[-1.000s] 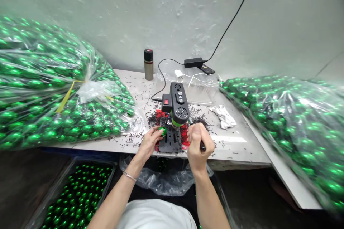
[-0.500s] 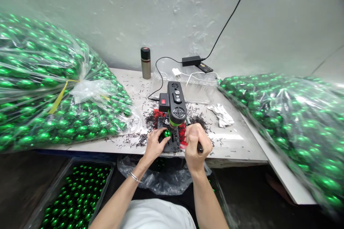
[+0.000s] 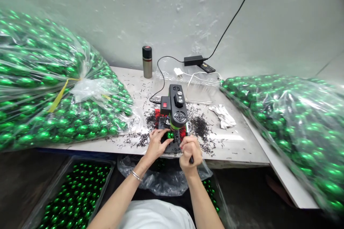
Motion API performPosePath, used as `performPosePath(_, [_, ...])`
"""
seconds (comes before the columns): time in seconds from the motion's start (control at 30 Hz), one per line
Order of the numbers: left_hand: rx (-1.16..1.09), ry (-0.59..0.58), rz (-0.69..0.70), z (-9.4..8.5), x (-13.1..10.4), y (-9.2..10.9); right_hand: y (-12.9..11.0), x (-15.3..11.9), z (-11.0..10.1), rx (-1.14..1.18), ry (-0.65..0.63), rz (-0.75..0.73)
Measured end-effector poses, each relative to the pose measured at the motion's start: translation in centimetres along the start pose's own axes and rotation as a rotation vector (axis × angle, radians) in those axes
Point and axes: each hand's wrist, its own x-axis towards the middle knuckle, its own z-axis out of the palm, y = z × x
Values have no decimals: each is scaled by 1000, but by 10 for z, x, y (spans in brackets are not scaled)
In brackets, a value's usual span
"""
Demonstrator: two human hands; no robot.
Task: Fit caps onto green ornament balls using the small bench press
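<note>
My left hand (image 3: pixel 158 143) pinches a shiny green ball (image 3: pixel 170 135) between thumb and fingers on the dark base plate (image 3: pixel 172 146) of a small black bench drill press (image 3: pixel 177 105). The press head sits right above the ball; whether a bit touches it is hidden. My right hand (image 3: pixel 191 154) is closed in a fist round the press's lever handle (image 3: pixel 191 160), whose black tip pokes out below the fingers. A red cloth or mat (image 3: pixel 182 132) shows under the press, and black shavings (image 3: pixel 200 125) are scattered around it.
Large clear bags of green balls stand at left (image 3: pixel 88 121) and right (image 3: pixel 282 114). Behind are a bottle (image 3: pixel 147 62), a power adapter (image 3: pixel 194 60) with cables, and white gloves (image 3: pixel 223 116). A bin of balls (image 3: pixel 75 189) and a plastic bag (image 3: pixel 161 182) lie below the table edge.
My right hand has pulled the lever down and toward me, slightly left. The press head sits slightly lower over the ball. My left hand still pinches the ball.
</note>
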Motion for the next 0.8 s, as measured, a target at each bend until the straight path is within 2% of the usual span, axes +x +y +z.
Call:
performPosePath(0.07, [9, 13, 13, 0, -1, 0, 11, -13, 2, -20, -7, -52])
performPosePath(0.17, [13, 21, 27, 0, -1, 1, 24, -26, 5, -14, 2, -53])
performPosePath(0.37, [13, 23, 26, 2, -2, -1, 35, -38, 11, 19, 33, -38])
performPosePath(0.53, [-8, 13, 19, 2, 0, -3, 35, -36, 13, -8, 48, -60])
performPosePath(0.73, [-44, 14, -10, 1, 3, -1, 30, -25, 8, -58, -58, -193])
performPosePath(0.8, [-62, 17, -21, 2, 5, 0, 23, -16, 6, -49, -50, -184])
